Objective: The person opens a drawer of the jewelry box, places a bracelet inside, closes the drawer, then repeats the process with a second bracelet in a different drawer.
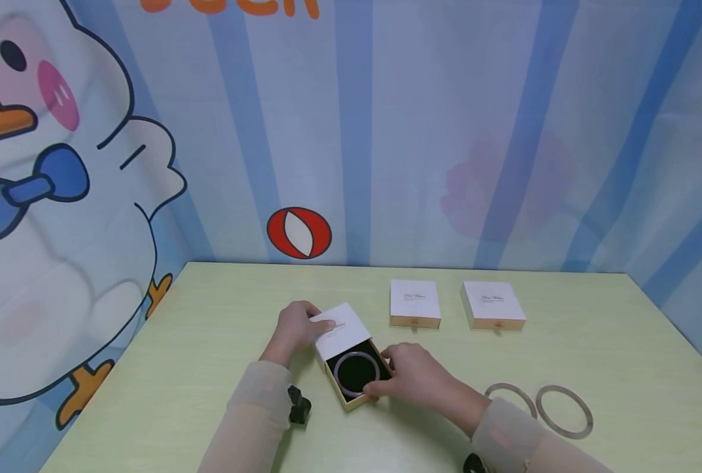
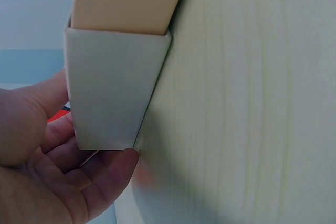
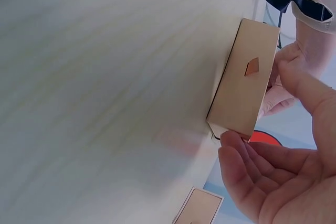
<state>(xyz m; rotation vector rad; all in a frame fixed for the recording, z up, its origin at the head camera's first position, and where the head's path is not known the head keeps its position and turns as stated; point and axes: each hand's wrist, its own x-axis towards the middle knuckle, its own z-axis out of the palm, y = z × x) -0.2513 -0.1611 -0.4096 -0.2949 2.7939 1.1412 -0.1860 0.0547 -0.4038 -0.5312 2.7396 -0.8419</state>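
Note:
A white sliding jewelry box [image 1: 342,332] stands tilted to the left in front of me, its tan drawer [image 3: 245,80] pulled partway out. Inside, on black padding, lies a pale bangle [image 1: 355,373]. My left hand [image 1: 298,328] grips the white sleeve [image 2: 118,87] at its far left end, thumb on top and fingers around the back. At the drawer's right side, my right hand [image 1: 413,374] holds it, thumb over the front rim close to the bangle and fingertips at the side corner.
Two closed white boxes, a nearer-centre box [image 1: 415,302] and a right box [image 1: 493,304], sit at the back of the table [image 1: 238,289]. Two more bangles, one partly behind my right sleeve [image 1: 513,394] and one beside it [image 1: 587,420], lie at the right. A printed cloth [image 1: 410,131] hangs behind.

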